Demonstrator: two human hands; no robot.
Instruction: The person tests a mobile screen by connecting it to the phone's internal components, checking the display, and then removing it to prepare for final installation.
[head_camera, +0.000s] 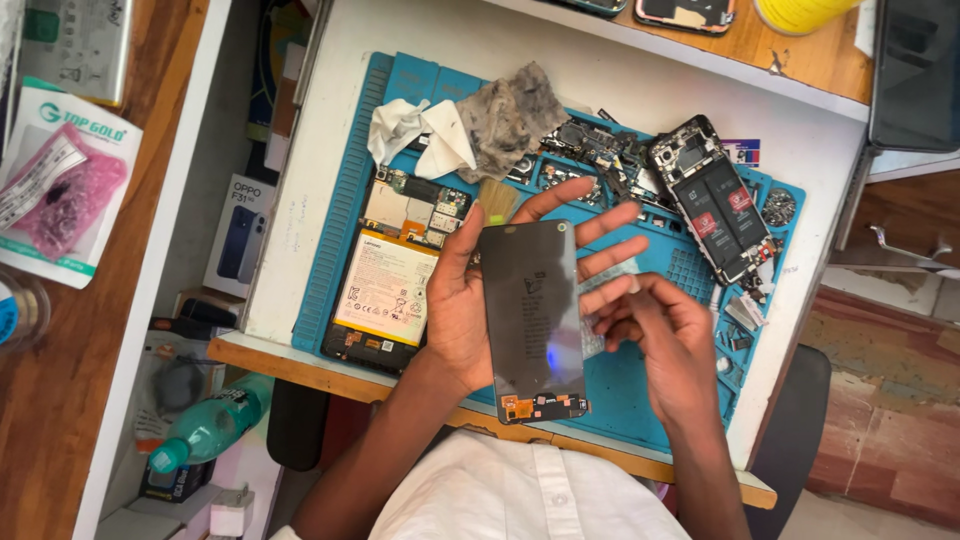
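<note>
While my left hand (462, 300) cradles the screen (530, 310) mid-frame, fingers spread, my right fingers (628, 300) should pinch its edge film gently.

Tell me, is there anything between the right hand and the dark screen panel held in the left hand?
Nothing visible is between them. The left hand holds the dark screen panel upright over the blue mat, and the right hand is right beside the panel's right edge.

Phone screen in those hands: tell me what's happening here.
A person holds a dark phone display panel upright in the left hand over a blue repair mat. The right hand pinches near its right edge. An opened phone with a yellow-labelled battery lies left, another opened phone right.
</note>
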